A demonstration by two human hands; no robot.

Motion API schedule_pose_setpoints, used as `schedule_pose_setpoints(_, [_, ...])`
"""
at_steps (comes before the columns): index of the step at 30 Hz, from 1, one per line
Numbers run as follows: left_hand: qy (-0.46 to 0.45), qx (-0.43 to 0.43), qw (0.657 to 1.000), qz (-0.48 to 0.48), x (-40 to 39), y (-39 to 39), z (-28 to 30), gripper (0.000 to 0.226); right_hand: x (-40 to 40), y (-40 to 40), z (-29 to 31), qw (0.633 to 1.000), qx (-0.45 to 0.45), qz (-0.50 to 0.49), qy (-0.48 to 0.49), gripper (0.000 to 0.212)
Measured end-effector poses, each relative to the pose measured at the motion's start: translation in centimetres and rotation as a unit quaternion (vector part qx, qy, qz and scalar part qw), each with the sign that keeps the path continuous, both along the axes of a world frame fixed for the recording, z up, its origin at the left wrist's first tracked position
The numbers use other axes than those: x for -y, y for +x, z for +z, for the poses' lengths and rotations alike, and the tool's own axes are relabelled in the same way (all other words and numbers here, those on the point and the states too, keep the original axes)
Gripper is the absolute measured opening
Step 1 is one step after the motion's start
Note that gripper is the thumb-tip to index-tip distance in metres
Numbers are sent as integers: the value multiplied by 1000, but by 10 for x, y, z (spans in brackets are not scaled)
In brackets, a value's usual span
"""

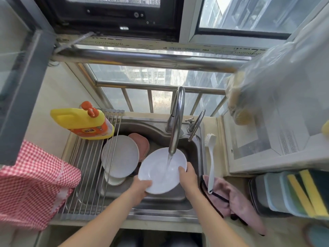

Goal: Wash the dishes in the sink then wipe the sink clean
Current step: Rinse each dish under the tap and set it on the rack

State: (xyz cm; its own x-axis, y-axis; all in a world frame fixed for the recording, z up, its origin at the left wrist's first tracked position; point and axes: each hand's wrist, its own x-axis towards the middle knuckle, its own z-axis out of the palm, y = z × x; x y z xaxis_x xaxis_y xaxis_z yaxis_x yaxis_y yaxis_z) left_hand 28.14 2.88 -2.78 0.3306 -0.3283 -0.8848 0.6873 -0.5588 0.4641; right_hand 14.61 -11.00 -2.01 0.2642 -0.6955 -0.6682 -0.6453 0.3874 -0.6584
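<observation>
Two hands hold one white plate [161, 171] over the basin of the steel sink [160, 202], directly under the spout of the tall faucet [176, 122]. One stream of water [169, 161] falls onto the plate face. The left hand [140, 188] grips the near-left rim, thumb on top, the other fingers hidden beneath the plate. The right hand [188, 175] grips the right rim, thumb curled over the edge, the remaining fingers behind it.

Count of dishes still in the basin, left of the held plate: one large white plate [120, 155] leaning upright, one smaller white dish [114, 180] partly covered below it, and one pink dish [140, 145] behind. Further pieces underneath cannot be ruled in or out.

A second, smaller tap [193, 123] stands right of the faucet. One roll-up drying rack [85, 172] spans the sink's left part; one yellow detergent bottle [83, 122] with an orange cap lies on it. The orange label carries print too small to read.

On the right rim: one white dish brush [211, 157] lying over one pink cloth [236, 198]. One stack of sponges [293, 191] at the right is cut off by the frame edge. One red-checked cloth [30, 186] hangs at the left, also partly cut off.
</observation>
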Motion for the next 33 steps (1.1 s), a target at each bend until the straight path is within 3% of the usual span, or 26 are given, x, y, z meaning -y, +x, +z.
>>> schedule_pose_setpoints(4, [108, 115, 969, -193, 10, -20, -3, 75, -16, 10, 15, 994, 7, 57, -91, 15])
schedule_pose_setpoints(6, [50, 67, 988, -129, 24, -19, 1, 66, -28, 16, 16, 986, 13, 86, -145, 12])
schedule_pose_setpoints(8, [-21, 2, 998, -65, 39, -17, 16, 39, -41, 21, 13, 974, 23, 119, -191, 11])
schedule_pose_setpoints(10, [-74, -20, 997, -27, 49, -10, 26, 41, -54, 24, 8, 962, 22, 159, -220, 24])
schedule_pose_setpoints(14, [-78, 90, 991, -63, 51, -1, 24, 15, -76, 17, 7, 927, -30, 252, -278, 59])
schedule_pose_setpoints(17, [-48, 124, 989, -71, 42, 3, 16, 24, -80, 4, 4, 920, 7, 311, -236, 65])
schedule_pose_setpoints(20, [-66, 87, 991, -77, 34, 5, 21, 24, -73, -8, -4, 911, 63, 349, -212, 62])
schedule_pose_setpoints(25, [-132, 22, 983, -127, 24, 5, 26, 34, -42, 3, -12, 914, 80, 347, -193, 48])
schedule_pose_setpoints(28, [-154, 11, 971, -180, 19, 3, 29, 39, -25, 16, -14, 925, 60, 328, -184, 47])
schedule_pose_setpoints(33, [-153, 11, 967, -202, 14, 3, 22, 46, -4, 24, -32, 973, -20, 220, -68, 48])
